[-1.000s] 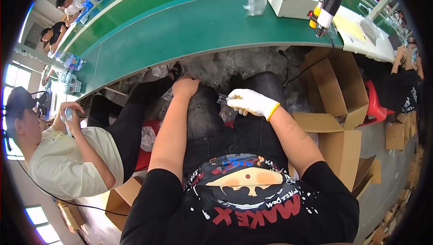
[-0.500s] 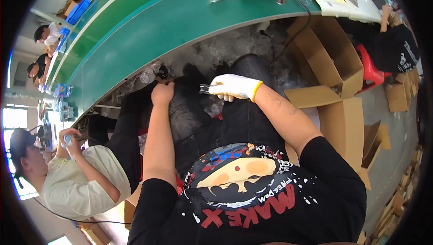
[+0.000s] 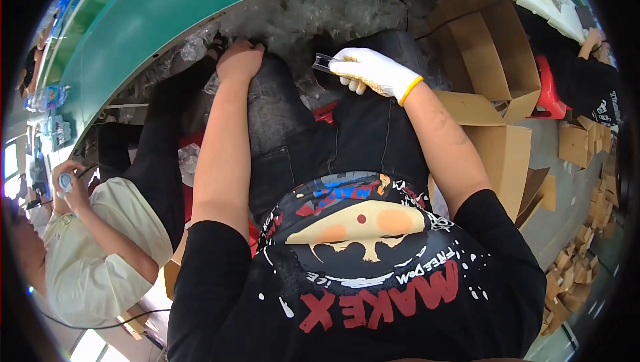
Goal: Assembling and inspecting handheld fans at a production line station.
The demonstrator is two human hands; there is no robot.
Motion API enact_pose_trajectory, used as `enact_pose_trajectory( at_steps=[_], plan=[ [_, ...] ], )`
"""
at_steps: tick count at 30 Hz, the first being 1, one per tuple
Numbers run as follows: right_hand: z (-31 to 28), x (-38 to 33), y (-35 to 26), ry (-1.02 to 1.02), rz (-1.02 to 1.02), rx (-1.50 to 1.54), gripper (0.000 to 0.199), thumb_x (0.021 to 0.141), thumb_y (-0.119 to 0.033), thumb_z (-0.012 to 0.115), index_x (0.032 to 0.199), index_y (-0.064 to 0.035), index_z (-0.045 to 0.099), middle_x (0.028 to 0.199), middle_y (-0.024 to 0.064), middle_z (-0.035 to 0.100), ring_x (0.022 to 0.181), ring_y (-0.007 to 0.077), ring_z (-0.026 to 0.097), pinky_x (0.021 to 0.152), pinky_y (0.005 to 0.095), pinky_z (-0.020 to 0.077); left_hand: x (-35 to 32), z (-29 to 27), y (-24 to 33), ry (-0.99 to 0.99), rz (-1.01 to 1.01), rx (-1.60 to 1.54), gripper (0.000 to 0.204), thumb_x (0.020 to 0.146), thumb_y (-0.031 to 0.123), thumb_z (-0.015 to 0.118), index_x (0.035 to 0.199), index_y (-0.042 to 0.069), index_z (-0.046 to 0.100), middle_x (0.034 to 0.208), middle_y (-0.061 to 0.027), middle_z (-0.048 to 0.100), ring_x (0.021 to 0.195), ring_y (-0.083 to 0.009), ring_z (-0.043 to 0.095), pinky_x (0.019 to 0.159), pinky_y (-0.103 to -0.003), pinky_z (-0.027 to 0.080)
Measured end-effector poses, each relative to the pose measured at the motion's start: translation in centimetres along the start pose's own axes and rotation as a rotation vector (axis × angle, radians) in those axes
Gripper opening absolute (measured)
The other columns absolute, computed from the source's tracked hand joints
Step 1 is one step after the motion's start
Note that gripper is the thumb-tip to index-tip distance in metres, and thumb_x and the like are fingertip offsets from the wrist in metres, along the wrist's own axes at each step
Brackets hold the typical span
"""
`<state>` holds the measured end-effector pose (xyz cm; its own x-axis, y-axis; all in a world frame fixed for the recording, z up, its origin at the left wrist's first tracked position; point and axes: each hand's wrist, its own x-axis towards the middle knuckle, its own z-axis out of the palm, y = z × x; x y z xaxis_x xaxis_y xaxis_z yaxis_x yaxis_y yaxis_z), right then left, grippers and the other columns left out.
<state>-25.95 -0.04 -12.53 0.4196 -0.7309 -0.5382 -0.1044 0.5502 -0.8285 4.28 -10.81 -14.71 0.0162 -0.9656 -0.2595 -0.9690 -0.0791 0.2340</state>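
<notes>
My right hand wears a white glove with a yellow cuff. Its fingers are closed on a small, narrow metal piece, dark and shiny, that sticks out to the left past the fingertips. Its exact kind is too small to make out. This hand is above my right thigh, below the table edge. My bare left hand is at my left knee, its back up and its fingers curled. Whatever those fingers hold, if anything, is hidden. Dark trousers cover my legs beneath both hands.
A green table curves across the top. Clear plastic bags lie heaped under it. Open cardboard boxes stand on my right, near a red stool. A person in a pale shirt sits close on my left.
The view has tipped downward, so the table and both hands appear higher. The metal piece now slants more. My right hand keeps its hold, and my left hand stays at the knee.
</notes>
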Motion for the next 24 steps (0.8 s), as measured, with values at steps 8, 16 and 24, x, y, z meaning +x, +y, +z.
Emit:
enact_pose_trajectory(
  at_steps=[8,16,24],
  plan=[
    [0.8,0.0,-0.8,0.006,0.045,-0.106,0.024,0.101,-0.03,0.069,0.11,-0.008,0.066,0.084,-0.0012,0.058,0.069,0.0064,0.051,0.057,0.022,0.0418,4.5,2.6,-4.4,-0.101,0.093,0.168,0.055,0.095,0.052,0.055,0.132,0.014,0.07,0.139,-0.0178,0.066,0.13,-0.0376,0.061,0.107,-0.048,0.049],
    [0.7,-0.4,-0.9,0.009,0.074,-0.139,0.023,0.1,-0.029,0.07,0.109,-0.0073,0.067,0.086,-0.0015,0.059,0.071,0.0066,0.052,0.059,0.0222,0.0429,8.4,4.2,-9.0,-0.035,0.023,0.123,0.065,0.095,0.045,0.057,0.153,0.018,0.048,0.129,-0.0249,0.069,0.121,-0.0428,0.065,0.102,-0.053,0.05],
    [0.4,-1.6,0.4,0.08,0.056,-0.01,0.022,0.101,-0.026,0.069,0.111,-0.0071,0.066,0.086,-0.0017,0.059,0.071,0.006,0.052,0.059,0.0215,0.0426,13.9,6.6,-14.9,-0.124,0.108,0.19,0.064,0.09,0.041,0.066,0.149,0.02,0.053,0.133,-0.0205,0.068,0.123,-0.042,0.065,0.1,-0.05,0.053]
  ],
)
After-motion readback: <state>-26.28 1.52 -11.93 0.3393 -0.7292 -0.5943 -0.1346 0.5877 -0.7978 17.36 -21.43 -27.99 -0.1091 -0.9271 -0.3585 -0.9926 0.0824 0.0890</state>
